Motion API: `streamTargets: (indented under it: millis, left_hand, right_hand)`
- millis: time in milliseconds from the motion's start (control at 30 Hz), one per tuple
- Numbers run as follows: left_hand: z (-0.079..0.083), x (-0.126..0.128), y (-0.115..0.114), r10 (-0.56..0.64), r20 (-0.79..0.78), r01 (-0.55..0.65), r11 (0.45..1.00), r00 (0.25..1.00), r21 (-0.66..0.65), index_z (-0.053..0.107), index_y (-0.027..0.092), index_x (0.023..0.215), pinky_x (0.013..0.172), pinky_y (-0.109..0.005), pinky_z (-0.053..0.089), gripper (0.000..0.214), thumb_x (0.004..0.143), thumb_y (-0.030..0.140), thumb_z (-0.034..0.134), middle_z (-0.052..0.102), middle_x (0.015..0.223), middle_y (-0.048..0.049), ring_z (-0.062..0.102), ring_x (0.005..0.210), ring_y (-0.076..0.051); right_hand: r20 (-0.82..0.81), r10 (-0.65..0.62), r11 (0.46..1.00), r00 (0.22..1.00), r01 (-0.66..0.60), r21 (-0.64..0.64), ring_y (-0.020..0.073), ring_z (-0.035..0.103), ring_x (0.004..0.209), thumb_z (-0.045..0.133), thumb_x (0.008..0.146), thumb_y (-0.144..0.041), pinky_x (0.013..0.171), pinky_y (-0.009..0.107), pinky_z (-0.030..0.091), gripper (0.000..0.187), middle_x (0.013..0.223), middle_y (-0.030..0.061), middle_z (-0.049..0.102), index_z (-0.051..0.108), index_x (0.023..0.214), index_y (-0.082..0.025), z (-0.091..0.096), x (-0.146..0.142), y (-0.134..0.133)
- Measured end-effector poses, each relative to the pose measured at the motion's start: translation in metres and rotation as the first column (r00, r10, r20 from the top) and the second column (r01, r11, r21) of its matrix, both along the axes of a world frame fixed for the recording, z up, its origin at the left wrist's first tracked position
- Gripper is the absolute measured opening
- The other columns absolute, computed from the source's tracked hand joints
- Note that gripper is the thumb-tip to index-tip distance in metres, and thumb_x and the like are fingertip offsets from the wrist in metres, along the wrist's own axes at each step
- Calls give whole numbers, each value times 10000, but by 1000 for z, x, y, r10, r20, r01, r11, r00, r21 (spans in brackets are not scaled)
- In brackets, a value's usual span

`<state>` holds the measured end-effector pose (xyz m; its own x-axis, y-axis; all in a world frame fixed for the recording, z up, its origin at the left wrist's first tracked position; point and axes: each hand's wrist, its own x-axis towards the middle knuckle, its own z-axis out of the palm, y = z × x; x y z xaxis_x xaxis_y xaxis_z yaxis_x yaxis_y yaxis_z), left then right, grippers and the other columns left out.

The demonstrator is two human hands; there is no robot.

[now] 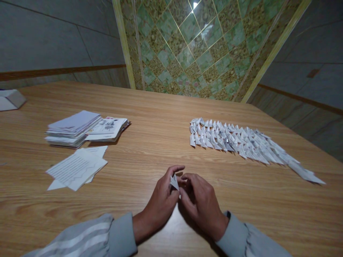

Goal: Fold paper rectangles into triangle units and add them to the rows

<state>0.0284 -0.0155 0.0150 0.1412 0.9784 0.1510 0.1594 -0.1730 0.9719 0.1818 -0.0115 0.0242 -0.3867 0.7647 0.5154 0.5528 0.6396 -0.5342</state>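
Observation:
My left hand [162,194] is closed around a small folded paper piece [174,182], with a pointed white end showing between thumb and forefinger. My right hand [199,200] meets it from the other side, fingers curled and thumb against the paper's lower edge. Part of the piece is hidden by the fingers. Ahead and to the right, several rows of folded paper pieces [222,137] lie close together with their points up. Off to the left are loose paper sheets [77,167] with printed lines, overlapping one another.
Behind the loose sheets stands a stack of paper [72,125], with printed booklets or cards [108,128] leaning beside it. A white box-like object [12,100] sits at the far left of the wooden table [150,117]. A tiled wall [184,50] rises beyond the table's far edge.

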Motion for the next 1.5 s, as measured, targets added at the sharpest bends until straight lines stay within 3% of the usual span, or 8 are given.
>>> streamTargets:
  millis: [233,400,567,667,900,1133,1333,1500]
  left_hand:
    - [-7,-2,2,-71,15,70,995,997,64,520,222,1315,1051,-368,444,512,817,106,530,621,1349,-87,579,1239,-226]
    - [-3,-1,1,-22,21,21,999,1000,28,530,205,1305,1023,-354,458,535,786,76,507,683,1245,-82,633,1153,-219]
    - [3,-1,-2,7,60,-4,999,998,-51,586,202,1133,609,-239,480,309,842,147,497,683,731,18,623,650,-153]
    - [3,0,-1,35,171,-16,993,985,-117,580,206,953,492,-206,389,126,836,194,536,580,636,53,509,544,-121]
    - [8,1,1,53,345,3,987,937,-158,548,196,807,524,-194,368,70,826,219,611,515,635,62,458,574,-102]
    - [7,-4,-2,-66,399,131,982,915,-138,601,200,1003,674,-220,423,136,909,278,541,610,823,14,535,746,-126]
    - [6,-3,2,24,379,61,975,925,-212,542,200,1035,607,-211,414,263,869,363,665,593,722,40,530,655,-114]
    - [4,-2,1,13,337,45,985,941,-164,481,222,1094,584,-218,427,246,932,371,590,638,758,21,559,658,-129]
  right_hand:
    - [-38,64,998,997,-65,-15,214,591,792,565,887,-196,698,322,447,245,911,55,663,539,1130,-194,7,0,-2]
    - [-9,28,999,1000,-28,20,210,586,817,493,819,-40,727,315,434,328,936,61,666,549,1108,-185,0,3,2]
    - [132,10,995,991,-23,101,209,516,713,489,831,-66,646,315,346,185,775,48,607,595,935,-176,2,6,2]
    - [207,0,988,978,-32,152,203,481,686,488,922,-163,621,313,297,128,737,42,572,616,930,-170,5,7,1]
    - [245,-12,966,970,-52,255,199,457,663,412,1022,-282,602,325,251,281,705,46,553,655,961,-153,10,9,2]
    - [244,-76,936,967,-15,351,189,416,629,405,1037,-279,589,333,223,323,655,39,534,689,947,-153,10,15,7]
    - [280,-1,970,960,-67,232,216,440,698,478,973,-229,611,337,263,228,737,62,564,680,1045,-155,11,16,6]
    - [-40,103,994,994,-102,28,211,504,776,444,897,-109,668,325,359,282,800,53,573,655,1075,-166,12,18,8]
